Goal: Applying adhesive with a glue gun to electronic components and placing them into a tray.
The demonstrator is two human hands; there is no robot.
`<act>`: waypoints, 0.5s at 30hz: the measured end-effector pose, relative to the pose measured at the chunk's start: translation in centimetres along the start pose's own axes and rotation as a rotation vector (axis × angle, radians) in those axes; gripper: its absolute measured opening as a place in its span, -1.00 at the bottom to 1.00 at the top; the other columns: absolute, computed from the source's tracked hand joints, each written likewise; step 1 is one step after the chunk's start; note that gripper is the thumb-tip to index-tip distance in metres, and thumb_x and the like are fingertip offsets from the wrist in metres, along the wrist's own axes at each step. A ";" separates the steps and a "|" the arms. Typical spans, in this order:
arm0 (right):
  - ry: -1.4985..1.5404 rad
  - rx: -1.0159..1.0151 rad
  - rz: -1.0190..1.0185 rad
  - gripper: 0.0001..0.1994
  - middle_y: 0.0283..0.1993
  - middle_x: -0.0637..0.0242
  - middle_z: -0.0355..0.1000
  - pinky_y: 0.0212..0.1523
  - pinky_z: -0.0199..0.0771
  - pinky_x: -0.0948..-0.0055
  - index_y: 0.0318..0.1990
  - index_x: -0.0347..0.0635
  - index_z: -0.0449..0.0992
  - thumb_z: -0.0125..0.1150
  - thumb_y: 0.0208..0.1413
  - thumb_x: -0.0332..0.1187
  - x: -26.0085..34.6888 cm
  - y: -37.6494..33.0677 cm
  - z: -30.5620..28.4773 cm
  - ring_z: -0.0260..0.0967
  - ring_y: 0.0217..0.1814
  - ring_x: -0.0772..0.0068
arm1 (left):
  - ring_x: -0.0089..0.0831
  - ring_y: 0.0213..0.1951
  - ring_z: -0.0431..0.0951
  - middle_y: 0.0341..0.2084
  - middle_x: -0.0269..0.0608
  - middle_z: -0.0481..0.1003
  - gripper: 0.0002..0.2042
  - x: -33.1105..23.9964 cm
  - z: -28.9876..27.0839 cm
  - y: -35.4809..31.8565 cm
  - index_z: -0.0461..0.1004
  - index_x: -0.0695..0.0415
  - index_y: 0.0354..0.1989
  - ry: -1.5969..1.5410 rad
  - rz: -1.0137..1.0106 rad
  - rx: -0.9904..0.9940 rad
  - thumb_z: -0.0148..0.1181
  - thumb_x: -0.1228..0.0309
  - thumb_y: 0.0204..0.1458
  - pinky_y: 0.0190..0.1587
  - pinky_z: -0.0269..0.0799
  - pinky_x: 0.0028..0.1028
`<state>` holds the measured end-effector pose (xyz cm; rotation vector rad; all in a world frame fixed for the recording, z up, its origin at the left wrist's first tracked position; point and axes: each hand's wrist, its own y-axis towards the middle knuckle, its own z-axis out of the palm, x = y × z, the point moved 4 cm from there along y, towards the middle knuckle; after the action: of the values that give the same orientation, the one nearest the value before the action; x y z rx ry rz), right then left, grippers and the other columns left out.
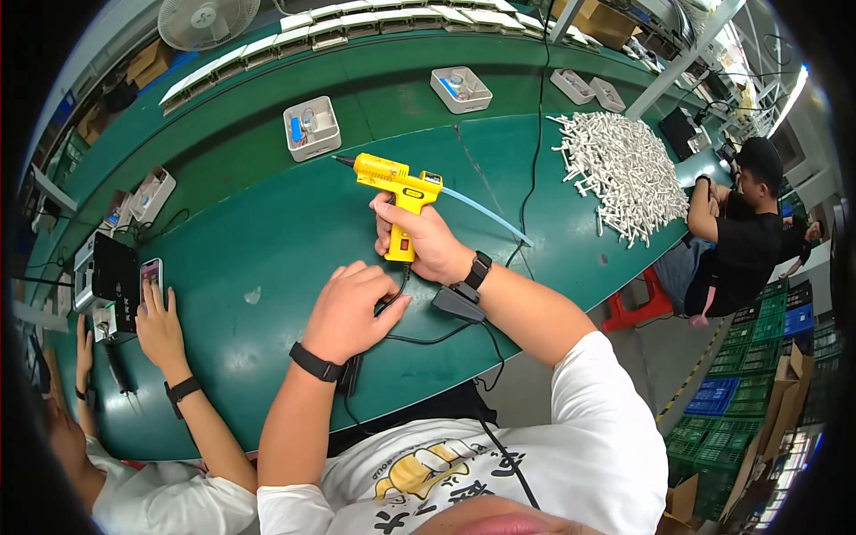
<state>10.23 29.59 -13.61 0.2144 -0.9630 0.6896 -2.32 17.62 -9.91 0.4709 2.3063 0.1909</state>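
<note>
My right hand [430, 245] is wrapped round the handle of a yellow hot glue gun [392, 171], its dark nozzle pointing left. A translucent bluish glue stick [486, 214] juts from the back of the gun and reaches down to the right. Just left of the handle, my left hand [349, 308] is closed, with the gun's black power cord [406, 283] between thumb and fingers. This hand rests low over the green table. A black wristband is on each of my wrists, and a small black box [457, 305] sits by the right one.
A heap of small white parts [622, 174] covers the table's right side. White housings [312, 129] with blue pieces inside stand on the green belt [383, 98]. At left, a co-worker's hand [160, 334] touches a phone [152, 275]. Another person [744, 214] sits at right.
</note>
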 end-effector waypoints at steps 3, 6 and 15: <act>-0.022 -0.058 -0.015 -0.76 -0.31 0.46 0.40 -0.21 0.57 0.33 0.06 -0.08 0.47 0.36 0.37 -0.28 -0.3 0.3 -0.1 0.45 -0.35 0.55 | -0.16 -0.29 0.57 -0.40 -0.19 0.58 -0.86 0.5 0.5 -0.1 0.59 0.16 -0.32 0.002 -0.003 0.009 0.38 0.37 0.15 -0.17 0.41 -0.20; -0.016 -0.093 -0.020 -0.75 -0.29 0.47 0.41 -0.19 0.57 0.34 0.09 -0.07 0.47 0.37 0.37 -0.29 -0.1 0.4 -0.3 0.45 -0.31 0.56 | -0.17 -0.34 0.55 -0.45 -0.22 0.56 -0.88 1.2 0.4 -0.5 0.58 0.15 -0.32 -0.067 -0.059 -0.027 0.38 0.39 0.15 -0.19 0.39 -0.21; -0.178 -0.073 -0.033 -0.65 -0.18 0.53 0.40 -0.13 0.57 0.42 0.22 -0.03 0.47 0.38 0.36 -0.31 1.6 -0.3 0.0 0.43 -0.18 0.63 | -0.29 -0.55 0.39 -0.61 -0.18 0.37 -0.92 0.7 -1.1 -0.6 0.60 0.16 -0.22 -0.130 -0.262 -0.126 0.32 0.50 0.13 -0.42 0.30 -0.29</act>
<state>11.01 30.07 -12.31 0.2292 -1.1501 0.6116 -3.75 17.41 -9.77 0.1118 2.1868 0.1706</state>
